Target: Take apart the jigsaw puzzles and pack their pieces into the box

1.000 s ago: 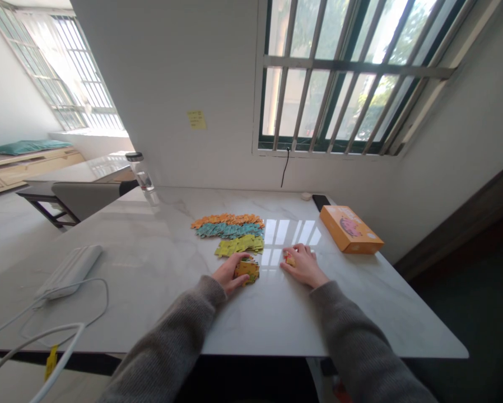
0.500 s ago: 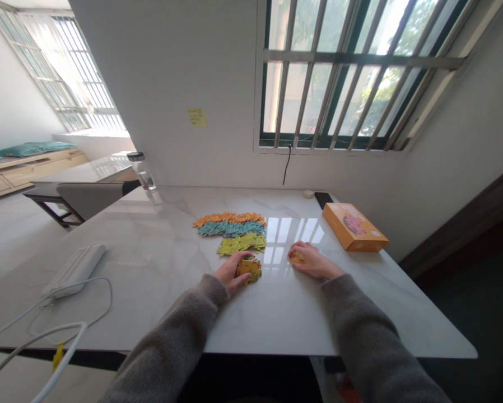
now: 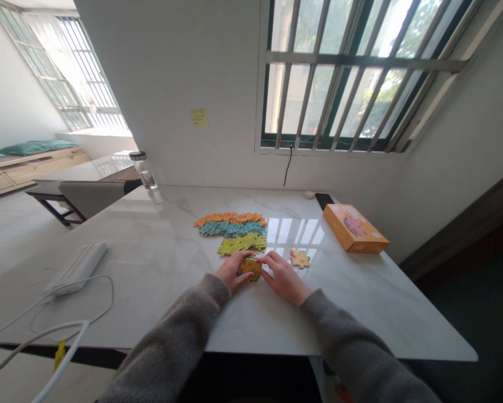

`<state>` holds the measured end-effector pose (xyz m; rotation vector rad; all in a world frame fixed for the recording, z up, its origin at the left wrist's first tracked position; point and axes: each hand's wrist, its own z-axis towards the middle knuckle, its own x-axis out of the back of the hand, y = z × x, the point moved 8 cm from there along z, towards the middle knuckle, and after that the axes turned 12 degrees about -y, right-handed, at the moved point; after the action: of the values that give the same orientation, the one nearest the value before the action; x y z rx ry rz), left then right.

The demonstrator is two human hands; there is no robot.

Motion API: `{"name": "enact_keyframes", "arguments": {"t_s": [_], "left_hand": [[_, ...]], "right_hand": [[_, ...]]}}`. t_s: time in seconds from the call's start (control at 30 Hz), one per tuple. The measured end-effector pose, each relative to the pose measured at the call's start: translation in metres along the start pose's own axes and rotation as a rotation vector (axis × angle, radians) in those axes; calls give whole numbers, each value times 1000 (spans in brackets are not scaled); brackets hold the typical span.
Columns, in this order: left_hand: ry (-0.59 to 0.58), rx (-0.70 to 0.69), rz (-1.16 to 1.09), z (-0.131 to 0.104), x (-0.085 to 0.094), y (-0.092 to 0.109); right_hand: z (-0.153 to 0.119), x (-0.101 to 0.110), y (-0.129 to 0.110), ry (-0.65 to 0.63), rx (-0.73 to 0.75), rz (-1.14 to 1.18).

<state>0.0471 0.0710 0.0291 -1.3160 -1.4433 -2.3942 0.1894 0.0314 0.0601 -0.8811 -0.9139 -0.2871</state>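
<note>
My left hand (image 3: 233, 271) is closed around a small stack of yellow puzzle pieces (image 3: 250, 270), its thumb across the near side. My right hand (image 3: 282, 277) has its thumb and fingers on the right edge of the same stack. Just right of it, a few yellow jigsaw pieces (image 3: 301, 259) lie flat on the table, one with a reddish corner. Beyond the hands are overlapping rows of green puzzle pieces (image 3: 243, 244), teal puzzle pieces (image 3: 232, 228) and orange puzzle pieces (image 3: 230, 218).
An orange box (image 3: 354, 229) lies at the right of the white marbled table (image 3: 163, 313), with a black phone (image 3: 324, 200) behind it. A clear bottle (image 3: 144, 170) stands at the far left corner. A white power strip (image 3: 77, 268) and cables (image 3: 108, 302) lie at left.
My right hand has moved left from the yellow pieces on the table to the stack in my left hand. The pieces it covered now lie uncovered.
</note>
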Motion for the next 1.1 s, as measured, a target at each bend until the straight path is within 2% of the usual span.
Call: {"name": "enact_keyframes", "arguments": {"t_s": [0.13, 0.33, 0.4, 0.47, 0.53, 0.67, 0.87, 0.97, 1.1], "left_hand": [[19, -16, 10, 0, -1, 2], [-65, 23, -90, 4, -12, 7], [-74, 48, -156, 5, -15, 5], [-62, 65, -233, 7, -17, 0], [-40, 80, -303, 8, -17, -5], [-12, 114, -401, 8, -17, -10], [-14, 137, -531, 8, -13, -12], [-3, 125, -538, 7, -5, -14], [82, 100, -621, -4, 14, -25]], "right_hand": [[0, 2, 8, 86, -72, 115], [2, -1, 36, 152, -261, 646], [0, -1, 42, 167, -297, 736], [-2, -1, 43, 158, -322, 685], [-2, 1, 38, 139, -311, 500], [-3, 4, 18, 87, -185, 165], [-3, -14, 15, -179, -149, 38], [-2, -18, 18, -225, -157, 12], [-1, -13, 21, -222, -186, 44]]}}
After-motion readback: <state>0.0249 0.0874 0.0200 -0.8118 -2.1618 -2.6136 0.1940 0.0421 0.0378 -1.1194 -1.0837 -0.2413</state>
